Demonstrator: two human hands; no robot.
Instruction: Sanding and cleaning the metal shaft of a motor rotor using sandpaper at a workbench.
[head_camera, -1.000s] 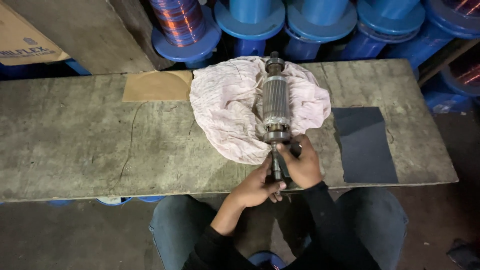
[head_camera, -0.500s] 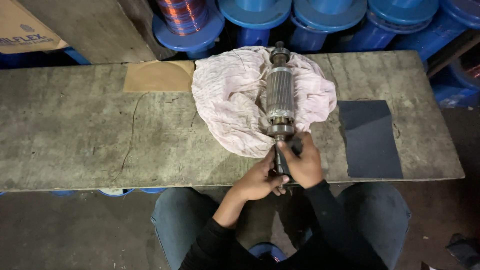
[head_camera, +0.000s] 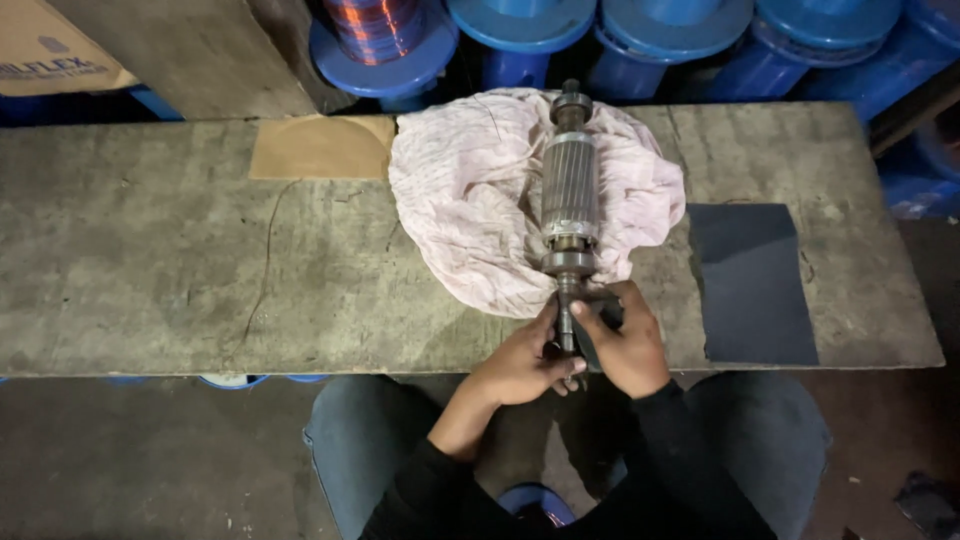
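Nothing much has shifted: both hands stay clasped on the shaft. Left hand (head_camera: 522, 358) and right hand (head_camera: 622, 340) grip the motor armature (head_camera: 570, 190) shaft, apparently rubbing it; a steady hold seems needed.

Motor rotor (head_camera: 570, 185): grey metal, slotted cylindrical core w/ shaft at both ends, laid lengthwise just beyond the hands on a crumpled pink cloth. Near shaft end is gripped between left hand (head_camera: 525, 355) & right hand (head_camera: 625, 340).
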